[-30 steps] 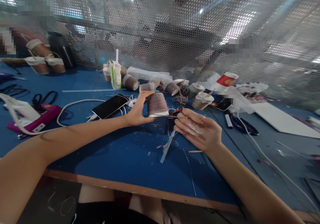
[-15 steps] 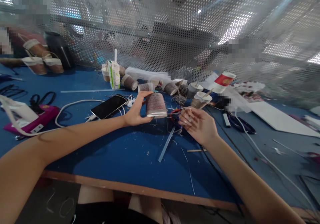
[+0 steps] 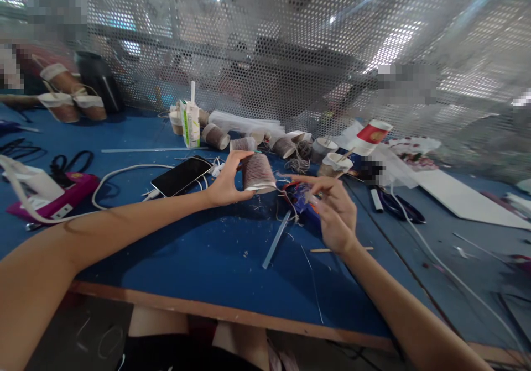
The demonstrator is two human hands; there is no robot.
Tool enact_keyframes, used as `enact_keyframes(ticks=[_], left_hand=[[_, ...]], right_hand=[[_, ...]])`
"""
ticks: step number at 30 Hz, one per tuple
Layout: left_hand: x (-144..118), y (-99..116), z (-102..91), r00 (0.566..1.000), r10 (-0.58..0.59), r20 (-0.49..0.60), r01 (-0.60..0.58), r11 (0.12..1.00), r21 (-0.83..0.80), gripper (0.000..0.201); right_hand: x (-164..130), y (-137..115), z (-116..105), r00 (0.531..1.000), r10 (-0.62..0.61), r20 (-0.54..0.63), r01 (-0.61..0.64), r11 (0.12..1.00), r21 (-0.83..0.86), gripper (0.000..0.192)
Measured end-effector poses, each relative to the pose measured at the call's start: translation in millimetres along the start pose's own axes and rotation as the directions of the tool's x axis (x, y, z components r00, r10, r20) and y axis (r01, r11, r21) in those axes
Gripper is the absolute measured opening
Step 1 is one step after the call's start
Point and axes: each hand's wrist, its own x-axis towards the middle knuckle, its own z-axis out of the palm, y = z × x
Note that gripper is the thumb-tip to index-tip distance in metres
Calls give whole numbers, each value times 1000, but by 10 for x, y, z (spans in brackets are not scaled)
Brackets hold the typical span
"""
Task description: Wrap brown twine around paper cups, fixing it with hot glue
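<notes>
Left hand [image 3: 226, 186] is reaching in from the left, gripping a thread-wrapped cup [image 3: 257, 172] upside down just above the blue surface [image 3: 199, 260] at centre, while the right hand [image 3: 334, 210] is pinching something thin beside it, too blurred to identify, index finger pointing at the cup.
</notes>
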Motion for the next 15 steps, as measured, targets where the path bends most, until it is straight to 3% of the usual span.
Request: enact_keyframes(ticks=[4, 7, 15], left_hand=[[2, -5, -7, 1000, -8, -2, 8, 999, 32, 79], [4, -3, -6, 1000, 7, -14, -6, 999, 35, 79], [19, 8, -2, 995, 98, -10, -98, 993, 62, 77]], right_hand=[[-54, -123, 98, 980, -137, 144, 133, 990, 36, 16], [-49, -171, 116, 962, -135, 238, 142, 990, -10, 15], [-30, -149, 104, 938, -93, 335, 94, 996, 13, 19]])
